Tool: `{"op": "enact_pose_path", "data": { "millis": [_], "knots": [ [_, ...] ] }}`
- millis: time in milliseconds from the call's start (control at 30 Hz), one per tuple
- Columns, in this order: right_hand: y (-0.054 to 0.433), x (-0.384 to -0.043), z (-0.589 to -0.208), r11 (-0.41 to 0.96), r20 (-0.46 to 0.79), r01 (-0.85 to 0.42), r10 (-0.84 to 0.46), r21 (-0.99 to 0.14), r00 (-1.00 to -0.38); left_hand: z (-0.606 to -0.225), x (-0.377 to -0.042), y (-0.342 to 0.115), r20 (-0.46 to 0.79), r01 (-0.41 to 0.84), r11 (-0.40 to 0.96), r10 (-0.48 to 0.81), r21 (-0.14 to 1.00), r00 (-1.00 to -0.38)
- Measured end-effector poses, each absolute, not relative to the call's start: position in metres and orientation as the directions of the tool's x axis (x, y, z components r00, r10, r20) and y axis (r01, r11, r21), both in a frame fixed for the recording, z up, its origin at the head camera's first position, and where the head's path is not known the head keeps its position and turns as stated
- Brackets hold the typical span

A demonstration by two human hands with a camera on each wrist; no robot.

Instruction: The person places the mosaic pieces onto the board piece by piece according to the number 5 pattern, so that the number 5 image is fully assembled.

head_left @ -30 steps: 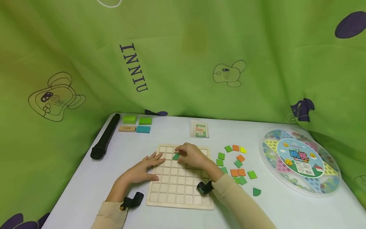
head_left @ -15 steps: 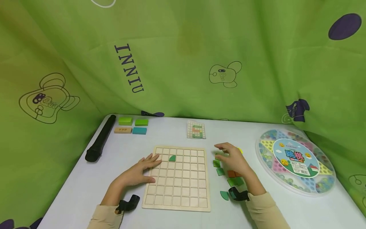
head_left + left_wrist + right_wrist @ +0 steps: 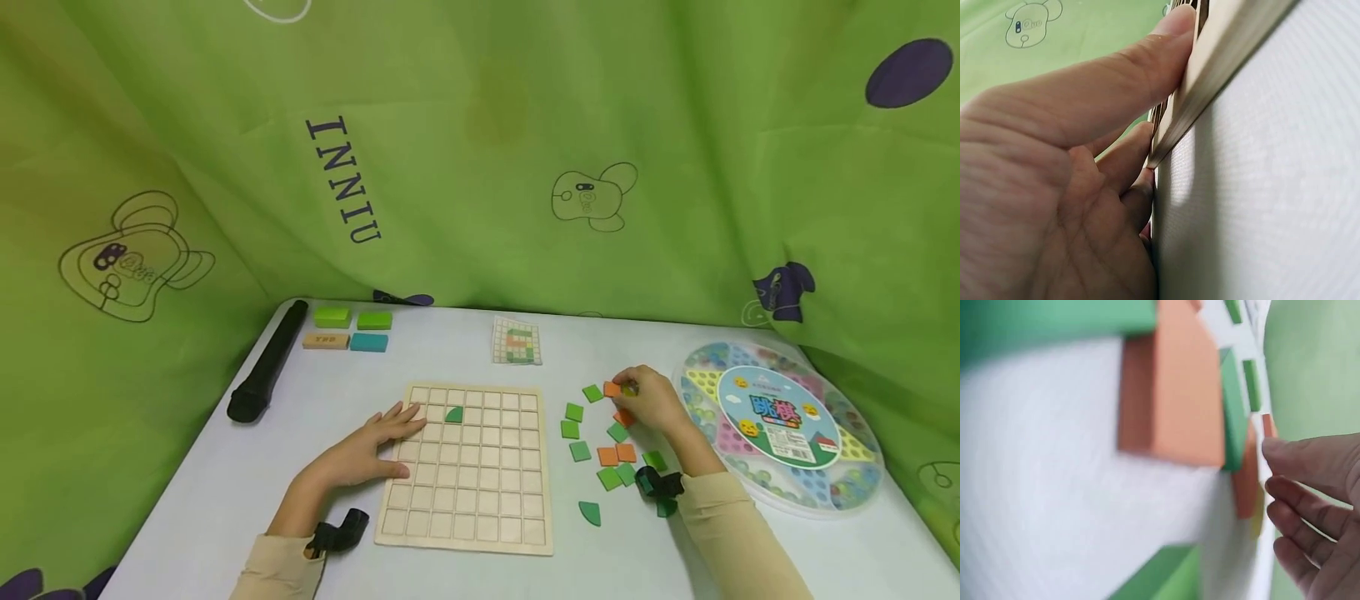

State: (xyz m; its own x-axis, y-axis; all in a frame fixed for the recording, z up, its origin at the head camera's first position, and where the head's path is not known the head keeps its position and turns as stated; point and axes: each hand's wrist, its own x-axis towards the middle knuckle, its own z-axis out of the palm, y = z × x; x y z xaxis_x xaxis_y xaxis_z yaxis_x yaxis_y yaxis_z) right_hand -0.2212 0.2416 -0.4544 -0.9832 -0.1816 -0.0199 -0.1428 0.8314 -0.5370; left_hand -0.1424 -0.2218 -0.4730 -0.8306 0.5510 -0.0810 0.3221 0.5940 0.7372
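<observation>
My left hand (image 3: 366, 450) rests on the left edge of a wooden grid board (image 3: 465, 541), fingers spread and thumb near the lower left side. In the left wrist view, the thumb (image 3: 1147, 62) touches the board's rim (image 3: 1210, 62). One dark green quarter-round tile (image 3: 454, 414) lies in a cell of the second row. My right hand (image 3: 654, 402) is right of the board and pinches an orange square tile (image 3: 611, 389) at the back of the loose tiles. Its fingers partly hide a yellow tile (image 3: 632, 389) and another orange tile (image 3: 624, 418).
Several loose tiles (image 3: 574, 412) lie right of the board, with a green quarter-round tile (image 3: 590, 512) nearest me. A pattern card (image 3: 517, 341) lies behind the board. Farther right is a round Chinese checkers box (image 3: 780, 417). Coloured blocks (image 3: 332, 317) and a black microphone (image 3: 267, 362) lie back left.
My right hand has let go of the green quarter-round tile on the board and moved right to the loose tiles, now at an orange one. The left hand stays on the board.
</observation>
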Motion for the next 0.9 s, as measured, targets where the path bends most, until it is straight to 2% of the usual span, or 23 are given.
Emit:
{"op": "enact_pose_path", "data": {
  "millis": [200, 400, 533, 700, 900],
  "knots": [
    [0.206, -0.204, -0.44, 0.765, 0.033, -0.184, -0.208, -0.617, -0.978, -0.474, -0.143, -0.223, -0.08, 0.33, 0.605, 0.55, 0.725, -0.831],
    [0.14, -0.185, -0.435, 0.605, 0.065, -0.266, -0.333, -0.75, -0.941, -0.472, -0.145, -0.222, -0.085, 0.324, 0.593, 0.556, 0.737, -0.827],
    [0.095, -0.181, -0.438, 0.535, 0.07, -0.303, -0.411, -0.789, -0.909, -0.47, -0.148, -0.221, -0.089, 0.328, 0.596, 0.562, 0.733, -0.822],
    [0.055, -0.18, -0.444, 0.541, 0.026, -0.343, -0.508, -0.768, -0.861, -0.47, -0.148, -0.22, -0.097, 0.321, 0.6, 0.559, 0.733, -0.824],
    [0.032, -0.182, -0.45, 0.601, -0.02, -0.405, -0.574, -0.689, -0.818, -0.469, -0.144, -0.222, -0.113, 0.3, 0.608, 0.546, 0.735, -0.83]
  ]
}}
